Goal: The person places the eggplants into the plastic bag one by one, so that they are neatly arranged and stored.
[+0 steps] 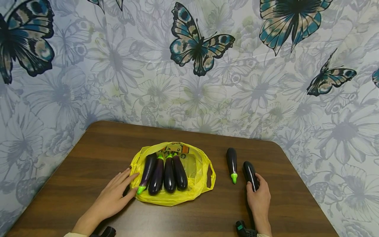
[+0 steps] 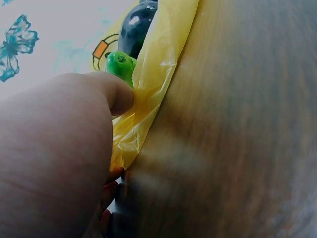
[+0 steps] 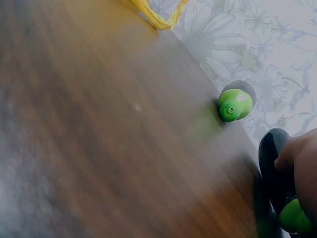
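A yellow plastic bag (image 1: 189, 195) lies with its mouth open on the table. Several dark purple eggplants (image 1: 169, 174) rest in it side by side; the leftmost has its green stem end (image 2: 119, 64) toward the near side. My left hand (image 1: 113, 194) rests against the bag's left rim, fingers fairly straight, with the thumb close to that stem end. At the right, my right hand (image 1: 259, 197) grips another eggplant (image 1: 249, 171) by its near end, thumb and fingers on either side. Between bag and right hand lies a loose eggplant (image 1: 232, 161), green end (image 3: 235, 105) nearest me.
Everything sits on a brown wooden table (image 1: 112, 141). Behind it hangs a cloth (image 1: 195, 92) printed with butterflies and flowers. The bag's handle loop (image 1: 212, 177) sticks out to the right. A black wrist device (image 1: 245, 229) is by the right wrist.
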A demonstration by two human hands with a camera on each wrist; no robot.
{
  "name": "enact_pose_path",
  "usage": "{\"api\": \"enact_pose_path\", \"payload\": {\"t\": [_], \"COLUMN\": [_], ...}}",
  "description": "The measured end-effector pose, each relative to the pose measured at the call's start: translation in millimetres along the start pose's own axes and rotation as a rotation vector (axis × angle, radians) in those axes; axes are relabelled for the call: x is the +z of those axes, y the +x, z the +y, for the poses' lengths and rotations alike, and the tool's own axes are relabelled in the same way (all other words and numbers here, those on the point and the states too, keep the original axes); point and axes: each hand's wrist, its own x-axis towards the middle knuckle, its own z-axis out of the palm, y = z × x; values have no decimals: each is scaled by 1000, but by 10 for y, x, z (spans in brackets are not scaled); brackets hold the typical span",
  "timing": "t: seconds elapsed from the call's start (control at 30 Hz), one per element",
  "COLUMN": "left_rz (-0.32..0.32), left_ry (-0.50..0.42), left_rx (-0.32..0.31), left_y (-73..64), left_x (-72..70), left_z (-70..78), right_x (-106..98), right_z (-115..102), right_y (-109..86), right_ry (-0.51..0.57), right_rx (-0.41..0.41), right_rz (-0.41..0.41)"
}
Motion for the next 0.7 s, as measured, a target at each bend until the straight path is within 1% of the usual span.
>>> {"api": "enact_pose_path", "payload": {"t": [0.47,0.7], "left_rz": [-12,-10], "left_ry": [-3,-1], "left_rx": [-8,-9], "left_y": [11,15], "left_x": [-1,-3], "left_z": [1,3], "right_x": [2,20], "right_z": [15,23], "right_y": [2,1], "right_ry": [-8,-1], "right_rx": [23,17], "right_rz": [-19,6]}}
